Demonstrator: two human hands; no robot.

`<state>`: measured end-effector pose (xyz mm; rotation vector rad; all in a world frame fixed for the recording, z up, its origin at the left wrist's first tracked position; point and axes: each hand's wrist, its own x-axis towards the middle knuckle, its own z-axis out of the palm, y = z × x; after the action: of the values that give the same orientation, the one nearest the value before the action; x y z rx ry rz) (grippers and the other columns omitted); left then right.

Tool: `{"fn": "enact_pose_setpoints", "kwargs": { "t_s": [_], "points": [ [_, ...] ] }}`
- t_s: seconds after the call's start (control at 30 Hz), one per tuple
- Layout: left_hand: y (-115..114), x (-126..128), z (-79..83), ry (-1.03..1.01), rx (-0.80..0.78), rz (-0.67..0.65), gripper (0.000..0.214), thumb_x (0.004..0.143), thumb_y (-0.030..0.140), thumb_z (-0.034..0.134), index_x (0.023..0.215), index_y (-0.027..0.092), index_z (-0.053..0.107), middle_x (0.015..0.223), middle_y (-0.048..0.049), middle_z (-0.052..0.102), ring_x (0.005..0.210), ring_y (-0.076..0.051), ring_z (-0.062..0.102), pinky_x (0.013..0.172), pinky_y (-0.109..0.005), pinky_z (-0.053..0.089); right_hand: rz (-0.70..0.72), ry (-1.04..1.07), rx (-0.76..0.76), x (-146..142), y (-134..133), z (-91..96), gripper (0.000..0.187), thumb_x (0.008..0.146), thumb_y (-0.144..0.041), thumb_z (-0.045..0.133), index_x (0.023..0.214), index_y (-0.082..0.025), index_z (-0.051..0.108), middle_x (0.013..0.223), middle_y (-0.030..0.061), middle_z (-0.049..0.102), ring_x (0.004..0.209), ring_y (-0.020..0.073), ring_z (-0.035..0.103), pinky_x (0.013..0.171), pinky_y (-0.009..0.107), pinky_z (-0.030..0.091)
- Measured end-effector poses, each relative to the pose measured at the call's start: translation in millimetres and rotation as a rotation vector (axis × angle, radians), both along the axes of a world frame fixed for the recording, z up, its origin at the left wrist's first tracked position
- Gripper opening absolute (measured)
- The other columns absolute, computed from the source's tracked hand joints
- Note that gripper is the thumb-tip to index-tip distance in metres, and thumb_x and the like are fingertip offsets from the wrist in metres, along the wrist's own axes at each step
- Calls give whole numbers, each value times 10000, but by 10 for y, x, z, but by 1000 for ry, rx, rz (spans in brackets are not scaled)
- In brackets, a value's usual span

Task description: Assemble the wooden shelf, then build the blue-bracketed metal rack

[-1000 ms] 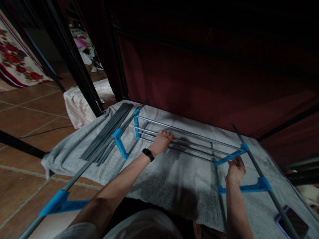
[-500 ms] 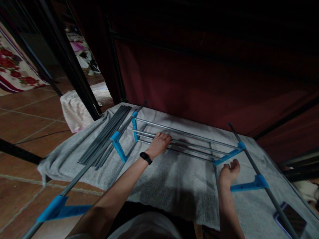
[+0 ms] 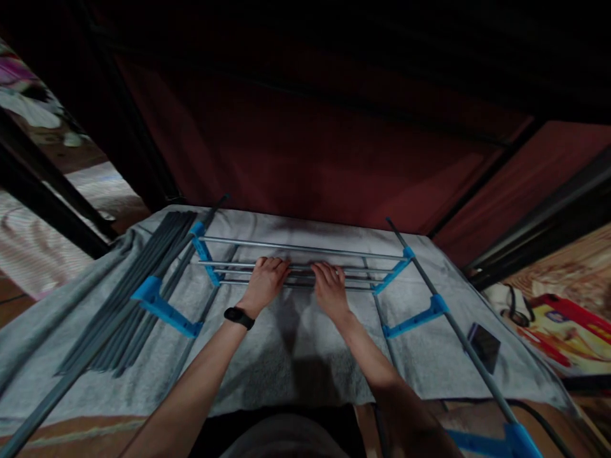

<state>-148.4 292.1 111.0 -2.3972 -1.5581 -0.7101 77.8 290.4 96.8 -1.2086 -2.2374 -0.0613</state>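
Observation:
A rack of thin silver rods (image 3: 305,249) joined by blue plastic brackets (image 3: 392,272) lies on a grey towel (image 3: 296,343). My left hand (image 3: 265,278), with a black band at the wrist, rests palm down on the middle rods, fingers stretched over them. Beside it my right hand (image 3: 327,284) lies on the same rods, fingers flat. Long grey side poles (image 3: 458,337) run along both ends of the rack.
A bundle of loose grey rods (image 3: 143,280) lies on the towel at the left. A dark phone (image 3: 483,346) sits on the towel at the right. A dark red fabric wall (image 3: 305,146) stands right behind. Black frame bars (image 3: 42,191) cross the left.
My right hand left the right blue bracket and moved onto the middle rods beside my left hand. The view swung to the right.

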Motion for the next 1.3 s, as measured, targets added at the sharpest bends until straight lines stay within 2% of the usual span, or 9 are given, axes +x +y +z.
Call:
{"fn": "enact_pose_setpoints", "kwargs": {
  "t_s": [0.23,0.3,0.4,0.47,0.53,0.67,0.83,1.07,1.3],
  "points": [
    [-202,-7,-26,-155,91,70,327,999,283,455,1289,202,583,1220,-127,657,1126,-269,590,1038,-480,354,125,-211,-26,-244,317,95,332,1025,-248,410,1294,-238,605,1101,92,646,1019,253,566,953,407,417],
    [-324,-103,-120,-256,130,211,281,990,271,463,1235,202,585,1219,-134,643,1158,-278,575,1042,-499,356,146,-234,-28,-229,392,84,298,1021,-245,427,1236,-244,632,1081,87,634,975,253,564,894,390,431],
    [-411,-363,-327,-556,200,573,203,973,285,455,1124,191,553,1146,-150,624,1135,-298,571,950,-498,426,174,-269,-17,-194,453,70,266,1013,-216,435,1170,-228,649,1058,90,628,924,257,561,843,385,426],
    [-363,-585,-438,-837,246,784,202,963,287,403,1114,202,508,1119,-148,604,1114,-291,575,891,-485,459,195,-281,-10,-182,463,69,270,1013,-194,414,1130,-221,656,1034,93,627,909,257,559,827,381,416],
    [-242,-804,-480,-1103,315,866,219,950,300,360,1102,217,494,1092,-132,603,1089,-268,591,856,-453,481,204,-288,-6,-180,458,75,284,1017,-183,390,1106,-218,657,1021,94,628,904,255,558,821,379,408],
    [47,-1096,-375,-1489,472,773,299,925,429,393,978,197,574,976,-92,666,959,-208,655,808,-341,517,177,-328,-4,-191,440,96,272,1027,-195,385,1118,-208,640,1045,91,631,916,238,565,832,366,404],
    [219,-1199,-193,-1729,208,570,523,913,603,352,738,184,611,691,-63,664,663,-183,655,592,-281,503,146,-402,-2,-192,414,138,260,1040,-219,379,1150,-195,613,1096,91,633,942,221,574,845,349,413],
    [285,-1315,-176,-1689,26,464,494,900,594,436,609,215,560,533,-34,567,507,-157,536,481,-271,406,150,-423,11,-188,393,181,240,1036,-213,393,1152,-204,603,1073,80,641,938,214,593,837,340,426],
    [358,-1317,-226,-1695,38,528,583,924,631,380,519,232,505,465,-19,452,438,-146,428,468,-286,369,176,-391,-3,-248,376,217,269,1030,-248,399,1216,-186,583,1108,103,647,976,228,605,886,359,448]
  ]
}}
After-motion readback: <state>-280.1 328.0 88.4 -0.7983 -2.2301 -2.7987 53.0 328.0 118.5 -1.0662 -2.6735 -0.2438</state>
